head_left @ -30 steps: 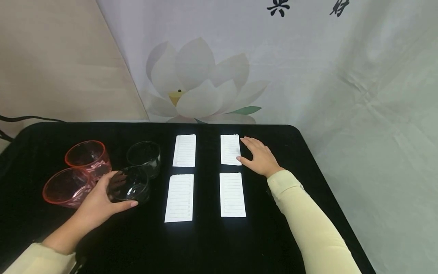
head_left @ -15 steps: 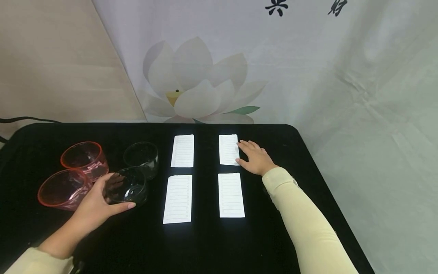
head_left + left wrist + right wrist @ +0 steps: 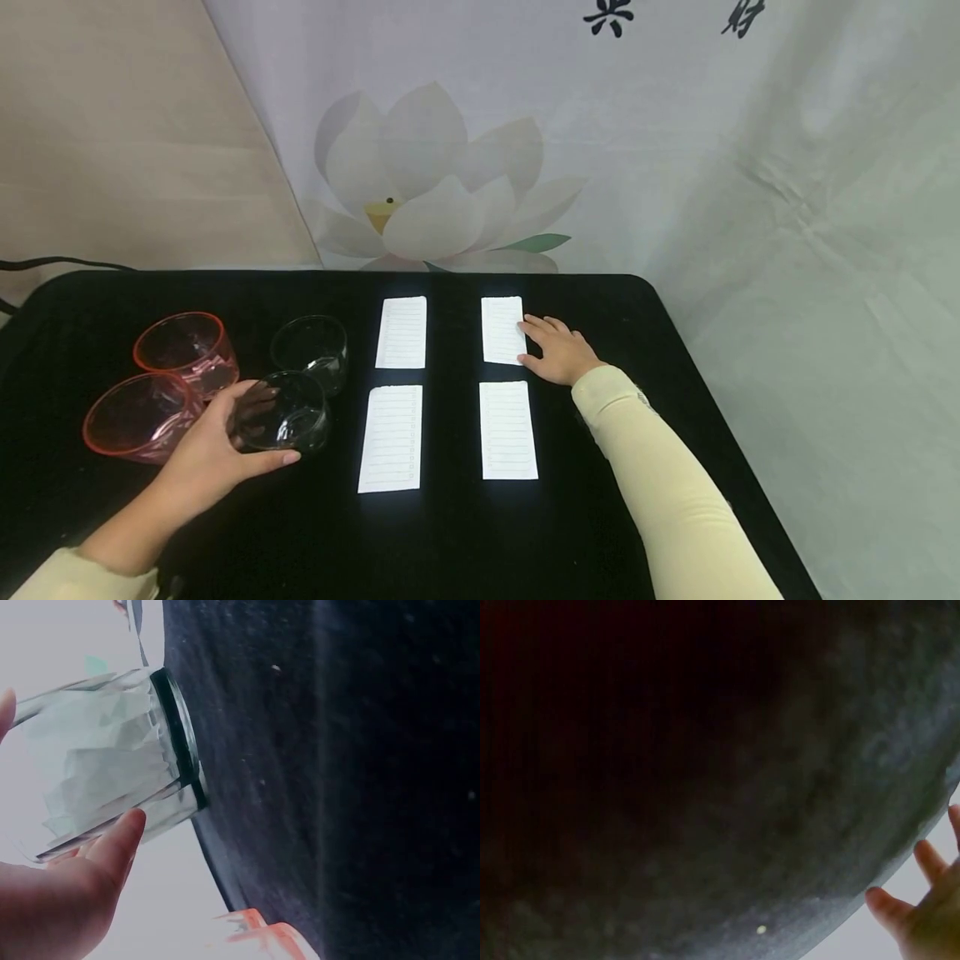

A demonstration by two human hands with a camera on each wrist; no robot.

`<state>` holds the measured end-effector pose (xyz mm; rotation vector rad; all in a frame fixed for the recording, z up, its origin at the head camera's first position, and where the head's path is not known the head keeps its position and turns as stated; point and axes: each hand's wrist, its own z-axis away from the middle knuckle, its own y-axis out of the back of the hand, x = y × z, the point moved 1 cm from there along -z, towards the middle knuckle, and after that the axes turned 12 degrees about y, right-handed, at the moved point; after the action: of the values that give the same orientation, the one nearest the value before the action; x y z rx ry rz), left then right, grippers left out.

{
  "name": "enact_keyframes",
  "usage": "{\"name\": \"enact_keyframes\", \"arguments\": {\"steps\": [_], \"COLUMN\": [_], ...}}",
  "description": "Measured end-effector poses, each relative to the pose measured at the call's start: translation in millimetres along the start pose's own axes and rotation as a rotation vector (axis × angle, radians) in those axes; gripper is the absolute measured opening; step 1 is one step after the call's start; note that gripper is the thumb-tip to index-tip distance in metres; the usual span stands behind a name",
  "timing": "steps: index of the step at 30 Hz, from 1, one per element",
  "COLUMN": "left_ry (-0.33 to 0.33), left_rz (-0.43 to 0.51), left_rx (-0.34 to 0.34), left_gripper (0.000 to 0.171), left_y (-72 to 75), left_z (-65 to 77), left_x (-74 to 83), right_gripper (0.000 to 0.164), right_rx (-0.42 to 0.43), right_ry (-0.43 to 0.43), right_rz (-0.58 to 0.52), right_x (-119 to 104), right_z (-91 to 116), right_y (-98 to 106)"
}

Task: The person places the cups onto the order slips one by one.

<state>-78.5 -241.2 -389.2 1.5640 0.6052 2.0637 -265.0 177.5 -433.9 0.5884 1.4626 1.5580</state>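
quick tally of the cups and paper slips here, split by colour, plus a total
Red cups: 2
Clear cups: 2
White slips: 4
Total: 8

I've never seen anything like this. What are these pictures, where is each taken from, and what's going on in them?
No machine: a person works with bare hands. The wide view comes from a head-worn camera; the two smaller ones come from each wrist. On the black table lie four white, lined paper slips in two rows. To their left are two pink, see-through, red-rimmed cups and two colourless, see-through cups. The left hand grips the nearer colourless cup; the right hand, holding nothing I can see, is at the edge of the far right slip.
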Motion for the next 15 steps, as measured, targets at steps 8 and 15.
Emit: {"name": "enact_keyframes", "arguments": {"steps": [8,15], "left_ry": [-0.075,-0.128], "left_rz": [0.001,0.017], "left_rx": [0.001,0.009], "left_gripper": [0.095,0.098], "left_y": [-7.0,-14.8], "left_z": [4.1,7.1], "left_x": [11.4,24.9], "right_gripper": [0.063,0.063], "right_rx": [-0.018,-0.023], "right_ry": [-0.009,-0.021], "right_rz": [-0.008,0.009], "right_x": [0,1], "right_z": [1,-1], "right_y": [-1,-2]}}
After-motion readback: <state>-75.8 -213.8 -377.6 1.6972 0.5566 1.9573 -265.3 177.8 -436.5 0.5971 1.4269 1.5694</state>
